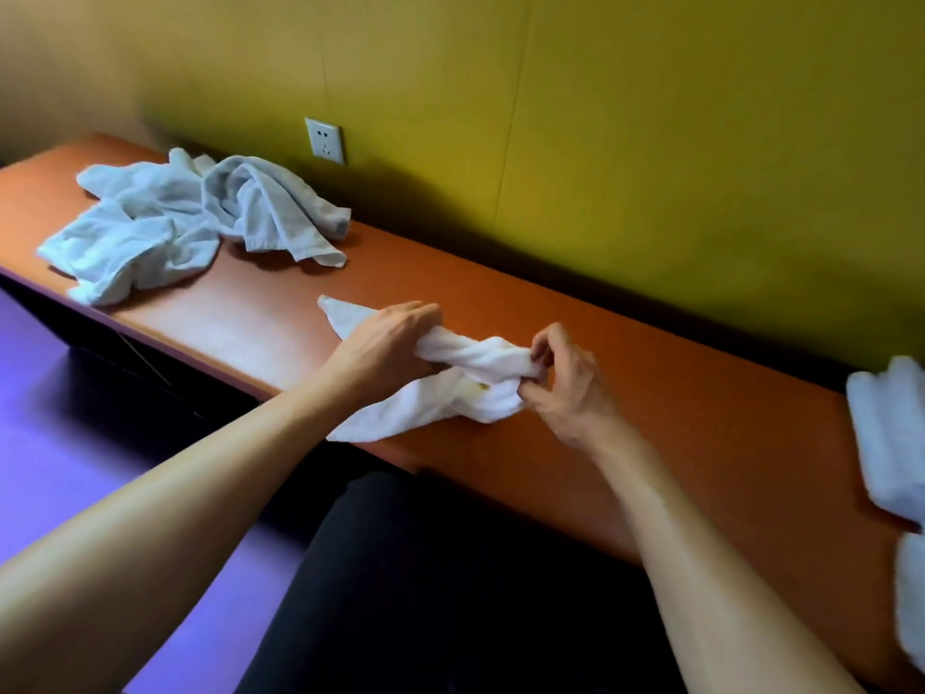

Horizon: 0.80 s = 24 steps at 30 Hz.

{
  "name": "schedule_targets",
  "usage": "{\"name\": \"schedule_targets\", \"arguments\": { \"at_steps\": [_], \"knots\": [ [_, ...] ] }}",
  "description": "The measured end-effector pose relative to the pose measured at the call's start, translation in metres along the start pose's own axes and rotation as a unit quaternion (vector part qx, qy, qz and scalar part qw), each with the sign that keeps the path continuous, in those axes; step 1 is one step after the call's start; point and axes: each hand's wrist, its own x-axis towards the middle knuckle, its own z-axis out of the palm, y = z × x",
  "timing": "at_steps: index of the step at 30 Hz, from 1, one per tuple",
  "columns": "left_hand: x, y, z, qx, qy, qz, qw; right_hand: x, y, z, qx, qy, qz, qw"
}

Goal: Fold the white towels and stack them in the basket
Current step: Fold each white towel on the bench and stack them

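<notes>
A crumpled white towel (465,380) lies twisted near the front edge of the orange bench (675,418). My left hand (385,343) grips its left part, fingers curled over the cloth. At the towel's right end, my right hand (565,388) pinches a bunched corner. A pile of unfolded white towels (190,217) lies at the far left of the bench. Folded white towels (891,438) sit at the right edge of the view. No basket is in view.
A yellow-green wall (650,142) with a white power socket (325,140) runs behind the bench. Purple floor (75,418) lies to the left and below. My dark-clothed legs (450,593) are at the bench's front edge.
</notes>
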Motion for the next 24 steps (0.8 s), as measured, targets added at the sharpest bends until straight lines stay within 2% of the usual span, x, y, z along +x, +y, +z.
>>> {"name": "schedule_targets", "arguments": {
  "at_steps": [4, 7, 8, 10, 12, 13, 16, 19, 22, 24],
  "knots": [
    [0.015, 0.018, -0.035, 0.032, 0.028, 0.026, 0.999, -0.004, -0.004, -0.046, -0.034, -0.115, 0.038, 0.992],
    [0.026, 0.038, -0.058, -0.001, 0.032, 0.072, 0.997, -0.011, -0.016, -0.074, -0.034, -0.191, 0.048, 0.98],
    [0.028, 0.048, -0.063, -0.017, 0.03, 0.087, 0.996, -0.012, -0.022, -0.079, 0.001, -0.185, 0.038, 0.982],
    [0.03, 0.068, -0.071, -0.044, 0.034, 0.115, 0.992, -0.01, -0.035, -0.083, 0.141, -0.138, 0.028, 0.98],
    [0.03, 0.087, -0.076, -0.055, 0.041, 0.127, 0.99, -0.009, -0.044, -0.081, 0.26, -0.126, 0.007, 0.957],
    [0.03, 0.093, -0.08, -0.054, 0.044, 0.127, 0.989, -0.01, -0.046, -0.08, 0.285, -0.12, -0.004, 0.951],
    [0.028, 0.105, -0.094, -0.029, 0.048, 0.106, 0.993, -0.02, -0.054, -0.082, 0.308, -0.063, -0.016, 0.949],
    [0.023, 0.114, -0.11, -0.016, 0.03, 0.077, 0.996, -0.025, -0.055, -0.091, 0.284, 0.049, -0.046, 0.956],
    [0.022, 0.124, -0.121, -0.094, -0.026, 0.056, 0.994, -0.025, -0.059, -0.104, 0.269, 0.15, -0.056, 0.95],
    [0.024, 0.13, -0.129, -0.155, -0.033, 0.056, 0.986, -0.028, -0.065, -0.116, 0.299, 0.139, -0.049, 0.943]
  ]
}}
